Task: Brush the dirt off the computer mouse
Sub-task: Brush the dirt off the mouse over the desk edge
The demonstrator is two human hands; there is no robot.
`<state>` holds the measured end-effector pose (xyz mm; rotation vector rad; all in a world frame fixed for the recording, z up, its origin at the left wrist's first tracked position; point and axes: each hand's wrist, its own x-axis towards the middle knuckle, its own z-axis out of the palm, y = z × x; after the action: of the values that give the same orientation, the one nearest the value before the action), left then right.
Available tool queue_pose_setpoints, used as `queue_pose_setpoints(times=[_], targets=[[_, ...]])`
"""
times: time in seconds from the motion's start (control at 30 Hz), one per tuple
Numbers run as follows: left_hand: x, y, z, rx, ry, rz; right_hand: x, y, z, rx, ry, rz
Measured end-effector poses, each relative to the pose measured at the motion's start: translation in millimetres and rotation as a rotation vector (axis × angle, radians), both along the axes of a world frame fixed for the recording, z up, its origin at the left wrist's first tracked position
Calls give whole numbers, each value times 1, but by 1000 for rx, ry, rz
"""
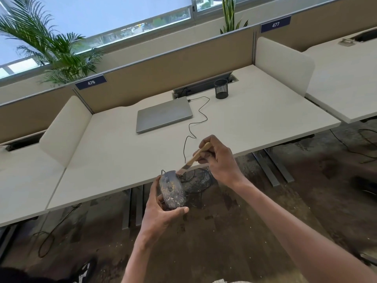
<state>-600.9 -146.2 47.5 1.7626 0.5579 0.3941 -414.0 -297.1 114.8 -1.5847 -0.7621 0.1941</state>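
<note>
The white desk point(255, 123) fills the middle of the view, and the person holds the work just off its near edge, over the floor point(234, 231). This is probably so that loosened dirt drops there and not onto the desktop. Far back on the desk lies a closed laptop point(164, 114), with a black mesh cup point(221, 89) to its right; both sit well apart from the brushing, out of the way of falling grit.

The right hand point(219, 160) grips the wooden handle of a brush point(192, 159), fingers curled round it, the bristles angled down and left so that the tip meets the far end of the mouse point(172, 189). That slant would sweep the dirt away from the person.

The left hand point(161, 211) cradles the mouse from below, thumb along its near edge and fingers curled up the left side. This tilts the top face up to the brush and leaves it uncovered. Pale specks are spread over the dark shell, so the cleaning looks far from done. Its thin black cable point(199, 113) trails loosely back across the desk to the laptop, slack enough to let the mouse be lifted clear.
</note>
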Motion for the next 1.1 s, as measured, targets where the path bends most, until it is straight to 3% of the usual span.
queue_pose_setpoints(times=[0.47, 1.1], targets=[[3, -7, 5, 79, 81, -15, -25, 8, 30, -173, -606, 212], [-3, -5, 0, 67, 142, -5, -36, 23, 28, -204, -745, 285]])
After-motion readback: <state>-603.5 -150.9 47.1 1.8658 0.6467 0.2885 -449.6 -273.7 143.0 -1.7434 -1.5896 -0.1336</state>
